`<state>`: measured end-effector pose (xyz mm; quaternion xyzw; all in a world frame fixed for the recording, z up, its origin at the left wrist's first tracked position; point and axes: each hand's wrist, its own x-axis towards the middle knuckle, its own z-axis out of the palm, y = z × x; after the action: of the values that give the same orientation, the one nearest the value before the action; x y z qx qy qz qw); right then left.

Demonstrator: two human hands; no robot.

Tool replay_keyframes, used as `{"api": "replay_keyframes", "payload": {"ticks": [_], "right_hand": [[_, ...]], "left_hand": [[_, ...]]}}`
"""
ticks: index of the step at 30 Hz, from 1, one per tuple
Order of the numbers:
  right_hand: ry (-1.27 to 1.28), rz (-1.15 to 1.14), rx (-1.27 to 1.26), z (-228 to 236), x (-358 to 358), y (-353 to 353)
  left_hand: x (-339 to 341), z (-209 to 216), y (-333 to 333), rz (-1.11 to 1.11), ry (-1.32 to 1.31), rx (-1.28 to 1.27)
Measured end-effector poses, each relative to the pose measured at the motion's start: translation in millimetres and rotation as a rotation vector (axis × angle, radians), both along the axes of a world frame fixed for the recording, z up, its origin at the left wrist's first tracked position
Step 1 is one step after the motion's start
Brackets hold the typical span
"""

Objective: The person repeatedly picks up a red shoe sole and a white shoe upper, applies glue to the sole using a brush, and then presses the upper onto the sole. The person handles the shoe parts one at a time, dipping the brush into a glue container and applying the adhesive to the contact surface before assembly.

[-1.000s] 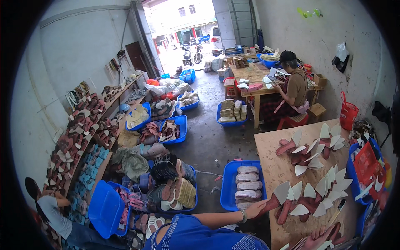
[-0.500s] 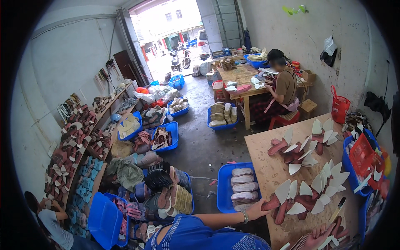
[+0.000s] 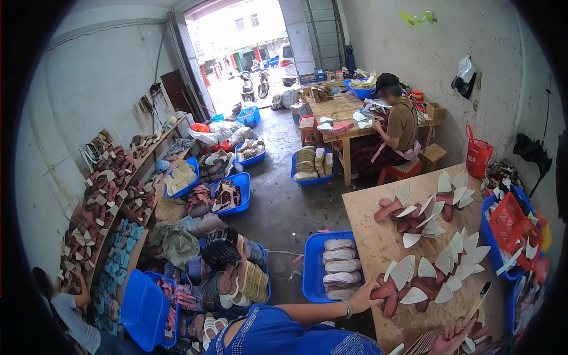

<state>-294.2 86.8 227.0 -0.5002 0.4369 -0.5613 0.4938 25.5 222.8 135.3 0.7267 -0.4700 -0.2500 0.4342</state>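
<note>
My left hand (image 3: 365,297) reaches to the near left edge of the wooden table, its fingers closed on the end of a reddish-brown shoe upper (image 3: 386,289). That upper lies in a cluster of similar ones, with white pointed liner pieces (image 3: 412,295) standing out from them. At the bottom right, my right hand (image 3: 452,338) is closed around the lower end of a pale-handled brush (image 3: 478,300), whose dark tip points up. Beside this hand a fanned stack of thin brown-edged pieces (image 3: 417,344) shows, partly cut off by the picture's edge.
A blue basket (image 3: 309,266) of pale shoes stands left of my table (image 3: 361,207). Blue bins and a red basket (image 3: 507,217) line its right side. Another person (image 3: 397,121) sits at a farther table; one more (image 3: 77,310) is at the lower left by shoe-laden shelves.
The whole view has shifted slightly. My left hand stays on the upper and my right hand stays near the lower edge. The seated person's head and arms have moved a little.
</note>
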Motion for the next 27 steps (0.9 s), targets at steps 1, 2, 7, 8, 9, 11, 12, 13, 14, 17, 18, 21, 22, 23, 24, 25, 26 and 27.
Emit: {"api": "replay_keyframes", "payload": {"ticks": [1,2,7,8,9,11,12,13,14,17,18,21,22,23,24,25,26,27], "right_hand": [[0.033,0.005,-0.026,-7,-9,-1],[0.037,0.016,-0.035,-13,-17,-2],[-0.697,0.197,0.377,16,-19,6],[-0.699,0.166,0.418,15,-23,7],[-0.703,0.133,0.455,14,-28,6],[-0.932,0.552,0.204,7,-31,-2],[-1.036,0.756,0.073,1,-29,-4],[-1.057,0.738,0.065,1,-32,-2],[-1.124,0.654,0.175,18,-30,7],[-1.193,0.609,0.283,36,-47,16],[-1.107,0.518,0.210,26,-57,19],[-0.916,0.194,0.209,28,-89,39],[-0.884,0.129,0.227,31,-94,47],[-0.852,0.066,0.243,36,-99,57],[-0.838,0.019,0.247,39,-100,63],[-0.816,-0.031,0.266,43,-101,72],[-0.793,-0.079,0.284,47,-102,81],[-0.772,-0.127,0.300,49,-102,88]], "left_hand": [[-1,-1,-1,-0.002,-0.008,-0.008],[-2,-3,-2,-0.003,-0.017,-0.016],[-10,0,2,0.019,-0.052,-0.011],[-11,0,3,0.025,-0.061,-0.004],[-13,1,2,0.027,-0.069,0.002],[-6,-11,0,0.072,-0.151,-0.060],[-6,-18,2,0.091,-0.190,-0.083],[-10,4,-4,0.096,-0.189,0.048],[-6,2,-2,0.114,-0.181,0.081],[4,-2,-10,0.160,0.046,0.024],[7,-10,-13,0.214,0.058,-0.084],[16,-27,-9,0.280,-0.133,-0.098],[15,-32,-8,0.295,-0.202,-0.066],[8,-29,-7,0.294,-0.227,0.048],[4,-31,-9,0.273,-0.235,0.063],[-1,-33,-11,0.255,-0.241,0.077],[-9,-37,-13,0.229,-0.265,0.114],[-17,-39,-17,0.202,-0.289,0.147]]}}
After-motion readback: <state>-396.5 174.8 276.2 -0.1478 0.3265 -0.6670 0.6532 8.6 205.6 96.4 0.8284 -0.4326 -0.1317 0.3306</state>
